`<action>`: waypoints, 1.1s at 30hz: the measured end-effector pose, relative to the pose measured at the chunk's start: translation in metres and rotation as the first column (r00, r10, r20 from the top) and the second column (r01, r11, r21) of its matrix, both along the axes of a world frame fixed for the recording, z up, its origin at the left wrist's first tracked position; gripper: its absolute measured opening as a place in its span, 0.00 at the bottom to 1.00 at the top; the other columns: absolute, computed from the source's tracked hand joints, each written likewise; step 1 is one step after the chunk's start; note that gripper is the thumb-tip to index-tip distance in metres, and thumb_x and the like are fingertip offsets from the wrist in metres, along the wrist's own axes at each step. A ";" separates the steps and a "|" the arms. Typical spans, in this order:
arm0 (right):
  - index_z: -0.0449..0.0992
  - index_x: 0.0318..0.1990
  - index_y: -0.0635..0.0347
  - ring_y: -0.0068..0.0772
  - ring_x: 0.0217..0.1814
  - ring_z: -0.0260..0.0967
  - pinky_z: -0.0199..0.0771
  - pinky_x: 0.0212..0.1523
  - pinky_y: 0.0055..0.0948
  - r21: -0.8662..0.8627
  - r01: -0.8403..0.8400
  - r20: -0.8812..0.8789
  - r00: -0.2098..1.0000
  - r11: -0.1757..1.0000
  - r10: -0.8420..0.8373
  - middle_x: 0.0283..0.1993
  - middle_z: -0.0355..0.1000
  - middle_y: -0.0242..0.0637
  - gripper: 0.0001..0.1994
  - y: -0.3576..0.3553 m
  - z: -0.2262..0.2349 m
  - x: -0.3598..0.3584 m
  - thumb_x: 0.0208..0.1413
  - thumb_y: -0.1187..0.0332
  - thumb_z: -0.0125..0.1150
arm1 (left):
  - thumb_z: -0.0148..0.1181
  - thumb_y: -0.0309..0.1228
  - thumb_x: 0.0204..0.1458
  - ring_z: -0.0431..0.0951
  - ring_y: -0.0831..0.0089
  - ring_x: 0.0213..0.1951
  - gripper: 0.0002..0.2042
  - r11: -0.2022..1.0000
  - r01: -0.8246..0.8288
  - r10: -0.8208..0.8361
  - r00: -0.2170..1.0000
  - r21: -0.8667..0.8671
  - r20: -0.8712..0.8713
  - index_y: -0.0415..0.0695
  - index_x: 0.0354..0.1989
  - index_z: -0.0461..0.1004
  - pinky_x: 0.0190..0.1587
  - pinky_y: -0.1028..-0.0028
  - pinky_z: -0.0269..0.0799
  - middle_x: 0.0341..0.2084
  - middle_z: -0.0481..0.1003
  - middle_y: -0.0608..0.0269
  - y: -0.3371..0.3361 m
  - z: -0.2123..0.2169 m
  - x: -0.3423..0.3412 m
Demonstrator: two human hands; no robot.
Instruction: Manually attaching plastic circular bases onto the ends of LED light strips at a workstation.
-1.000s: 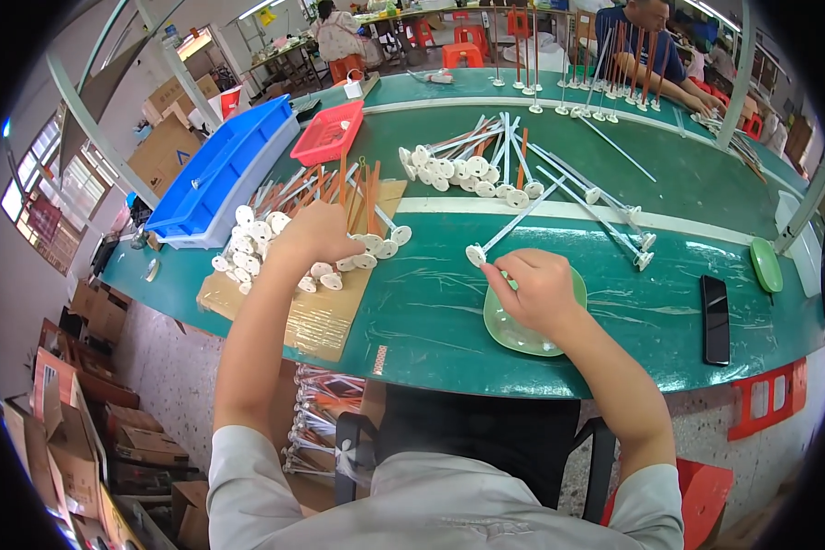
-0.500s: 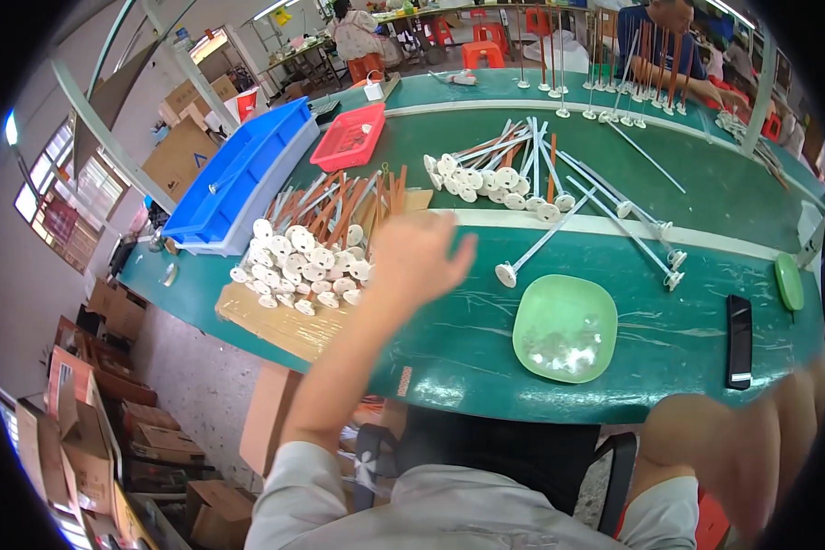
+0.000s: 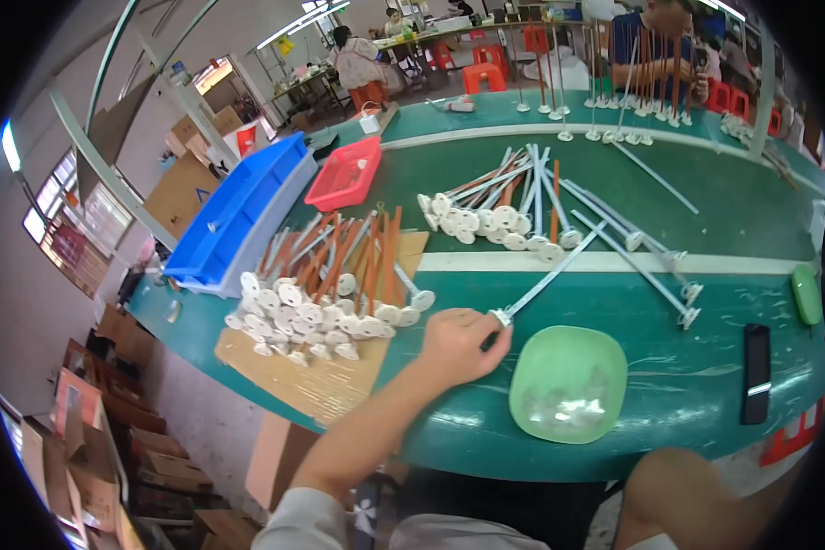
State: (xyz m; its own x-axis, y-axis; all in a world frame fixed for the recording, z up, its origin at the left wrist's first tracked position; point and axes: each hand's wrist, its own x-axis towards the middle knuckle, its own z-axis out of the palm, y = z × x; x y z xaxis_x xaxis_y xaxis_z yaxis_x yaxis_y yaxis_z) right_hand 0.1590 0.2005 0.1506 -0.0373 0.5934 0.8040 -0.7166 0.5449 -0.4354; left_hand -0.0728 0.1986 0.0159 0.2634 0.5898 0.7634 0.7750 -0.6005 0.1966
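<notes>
My left hand (image 3: 463, 348) reaches over the green bench, its fingers curled in a pinch at the white disc (image 3: 500, 317) on the end of a grey rod (image 3: 555, 275). The rod lies slanted on the bench, its far end by other rods. A green bowl (image 3: 568, 385) with small clear pieces in it stands just right of this hand. Left of it, a pile of brown and grey rods with white discs (image 3: 307, 316) lies on cardboard (image 3: 293, 380). My right arm (image 3: 683, 490) bends at the lower right; its hand is out of view.
A second group of disc-ended rods (image 3: 490, 220) lies farther back. At the left stand a blue tray (image 3: 238, 215) and a red basket (image 3: 346, 174). A black phone-like slab (image 3: 756, 376) and a green dish (image 3: 805, 293) lie right. Across the bench, a person (image 3: 660, 46) sits behind upright rods.
My left hand has moved from the left pile rightward to the rod near the bowl. A grey rod shows at the pile's right edge. My blurred right hand has left the view.
</notes>
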 end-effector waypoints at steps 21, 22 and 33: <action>0.74 0.32 0.56 0.27 0.30 0.63 0.63 0.35 0.35 0.030 -0.007 -0.147 0.989 1.000 0.012 0.30 0.69 0.31 0.08 0.004 0.006 -0.020 0.59 0.62 0.56 | 0.70 0.25 0.38 0.66 0.73 0.12 0.10 0.980 0.181 -0.188 0.978 0.085 0.091 0.46 0.18 0.72 0.17 0.75 0.57 0.09 0.65 0.70 0.008 0.015 -0.005; 0.74 0.32 0.56 0.27 0.30 0.63 0.63 0.35 0.35 0.032 -0.002 -0.149 0.989 0.999 0.006 0.30 0.69 0.31 0.09 0.004 0.006 -0.020 0.59 0.62 0.56 | 0.71 0.25 0.37 0.65 0.73 0.12 0.10 0.978 0.192 -0.200 0.975 0.085 0.099 0.47 0.18 0.72 0.17 0.75 0.57 0.09 0.65 0.71 0.009 0.015 -0.004; 0.74 0.33 0.56 0.28 0.31 0.63 0.63 0.37 0.36 0.046 0.034 -0.171 0.985 0.998 -0.025 0.31 0.69 0.32 0.09 -0.008 0.016 -0.018 0.59 0.61 0.55 | 0.71 0.25 0.37 0.66 0.72 0.12 0.10 0.967 0.237 -0.245 0.965 0.090 0.090 0.46 0.18 0.73 0.17 0.74 0.58 0.09 0.65 0.71 0.005 0.012 -0.010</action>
